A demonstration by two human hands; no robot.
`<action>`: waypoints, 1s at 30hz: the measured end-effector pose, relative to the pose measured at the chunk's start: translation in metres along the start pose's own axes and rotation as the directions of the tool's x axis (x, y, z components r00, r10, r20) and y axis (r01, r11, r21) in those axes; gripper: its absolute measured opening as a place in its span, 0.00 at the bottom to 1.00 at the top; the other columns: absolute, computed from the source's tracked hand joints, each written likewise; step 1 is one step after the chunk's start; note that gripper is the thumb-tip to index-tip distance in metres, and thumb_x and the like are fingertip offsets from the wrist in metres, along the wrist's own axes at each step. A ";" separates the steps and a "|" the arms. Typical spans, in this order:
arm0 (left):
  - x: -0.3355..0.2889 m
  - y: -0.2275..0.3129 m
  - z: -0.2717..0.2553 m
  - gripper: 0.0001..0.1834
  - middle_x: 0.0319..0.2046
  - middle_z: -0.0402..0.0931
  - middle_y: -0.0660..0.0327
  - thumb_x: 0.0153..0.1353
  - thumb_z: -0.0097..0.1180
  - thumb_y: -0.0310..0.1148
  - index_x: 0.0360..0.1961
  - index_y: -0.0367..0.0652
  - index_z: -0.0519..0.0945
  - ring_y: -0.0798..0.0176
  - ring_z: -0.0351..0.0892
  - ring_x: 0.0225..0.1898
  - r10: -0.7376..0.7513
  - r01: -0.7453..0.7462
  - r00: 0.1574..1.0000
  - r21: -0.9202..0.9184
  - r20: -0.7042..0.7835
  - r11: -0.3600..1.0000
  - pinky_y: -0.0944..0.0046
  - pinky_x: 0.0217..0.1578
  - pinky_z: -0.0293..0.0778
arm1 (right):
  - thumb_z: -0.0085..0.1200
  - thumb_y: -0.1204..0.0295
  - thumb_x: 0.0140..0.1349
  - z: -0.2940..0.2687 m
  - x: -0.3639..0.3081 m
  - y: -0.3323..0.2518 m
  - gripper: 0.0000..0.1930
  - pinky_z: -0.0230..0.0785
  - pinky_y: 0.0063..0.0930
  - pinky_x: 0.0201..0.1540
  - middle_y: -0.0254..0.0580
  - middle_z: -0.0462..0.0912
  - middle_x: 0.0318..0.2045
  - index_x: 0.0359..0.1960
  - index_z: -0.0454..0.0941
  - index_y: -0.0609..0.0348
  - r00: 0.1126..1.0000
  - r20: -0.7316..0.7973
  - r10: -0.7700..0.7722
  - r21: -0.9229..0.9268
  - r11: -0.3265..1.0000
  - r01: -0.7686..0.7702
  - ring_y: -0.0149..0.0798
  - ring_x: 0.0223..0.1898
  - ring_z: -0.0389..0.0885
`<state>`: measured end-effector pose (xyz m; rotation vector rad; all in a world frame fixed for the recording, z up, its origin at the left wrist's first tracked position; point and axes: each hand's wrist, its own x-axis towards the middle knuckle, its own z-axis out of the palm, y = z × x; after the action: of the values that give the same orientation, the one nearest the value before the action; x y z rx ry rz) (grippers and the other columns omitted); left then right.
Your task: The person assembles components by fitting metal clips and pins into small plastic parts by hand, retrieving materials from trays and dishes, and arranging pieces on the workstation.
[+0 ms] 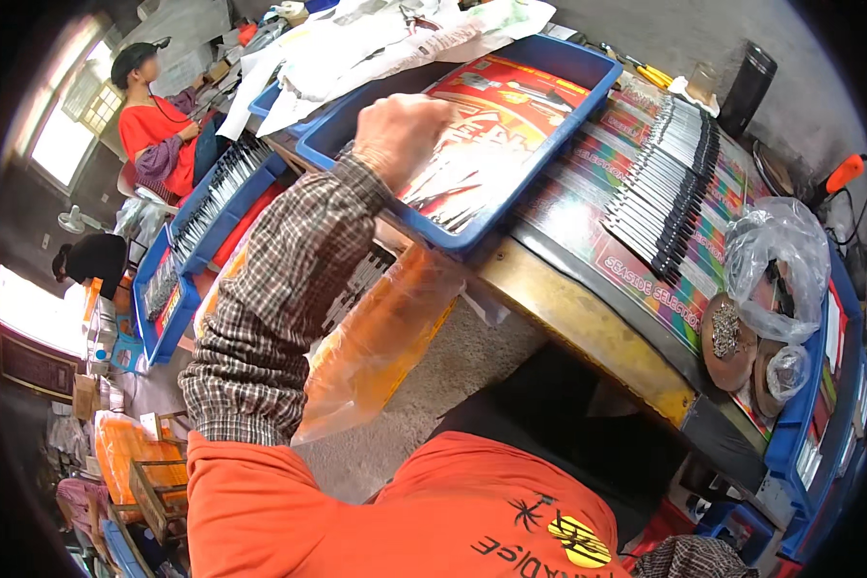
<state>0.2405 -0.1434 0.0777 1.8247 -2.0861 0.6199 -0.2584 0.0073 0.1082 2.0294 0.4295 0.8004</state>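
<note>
My left hand, in a brown checked sleeve cover, reaches over the near left part of a blue plastic tray. Its fingers are curled and slightly blurred; what they hold, if anything, I cannot make out. Beside it, several thin silvery pieces lie loose on the tray's red printed lining. My right hand is out of view; only a checked sleeve shows at the lower right. On the table right of the tray, slim silver-and-black pen-like pieces lie side by side in a long row.
A round dish of tiny metal parts and a clear plastic bag are at the right. A black cylinder stands behind, near an orange-handled tool. Filled blue trays are at the left, where another person sits.
</note>
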 end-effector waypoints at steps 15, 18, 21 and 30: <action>0.031 -0.104 0.057 0.08 0.29 0.83 0.56 0.48 0.57 0.28 0.28 0.49 0.86 0.54 0.83 0.36 -0.178 0.168 0.966 0.070 0.188 0.983 0.56 0.39 0.77 | 0.56 0.63 0.61 0.044 0.024 0.015 0.19 0.65 0.30 0.19 0.27 0.72 0.14 0.13 0.70 0.51 0.963 -0.097 0.253 0.408 0.892 -0.193 0.36 0.14 0.71; 0.042 -0.102 0.065 0.08 0.29 0.83 0.56 0.47 0.57 0.28 0.27 0.50 0.86 0.53 0.83 0.35 -0.172 0.133 0.959 0.176 0.226 0.975 0.56 0.39 0.77 | 0.56 0.63 0.61 0.053 0.025 0.017 0.19 0.65 0.30 0.19 0.27 0.72 0.14 0.13 0.70 0.51 0.944 -0.102 0.313 0.490 0.842 -0.226 0.36 0.13 0.71; 0.048 -0.104 0.077 0.07 0.28 0.83 0.57 0.46 0.58 0.29 0.26 0.51 0.86 0.54 0.83 0.36 -0.192 0.156 0.954 0.165 0.229 0.974 0.56 0.39 0.77 | 0.56 0.62 0.61 0.059 0.026 0.016 0.19 0.65 0.30 0.19 0.27 0.72 0.14 0.12 0.70 0.50 0.920 -0.087 0.381 0.569 0.778 -0.268 0.36 0.13 0.70; 0.057 -0.098 0.090 0.13 0.36 0.82 0.51 0.51 0.63 0.39 0.37 0.48 0.84 0.49 0.83 0.41 -0.295 0.245 0.894 0.182 0.338 0.952 0.52 0.42 0.77 | 0.57 0.62 0.61 0.069 0.022 0.020 0.20 0.64 0.30 0.19 0.26 0.71 0.13 0.12 0.69 0.50 0.835 0.005 0.550 0.764 0.537 -0.358 0.36 0.13 0.70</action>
<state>0.3336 -0.2473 0.0406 2.4119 -1.9788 0.3791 -0.1953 -0.0334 0.1052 2.9114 0.3881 1.3746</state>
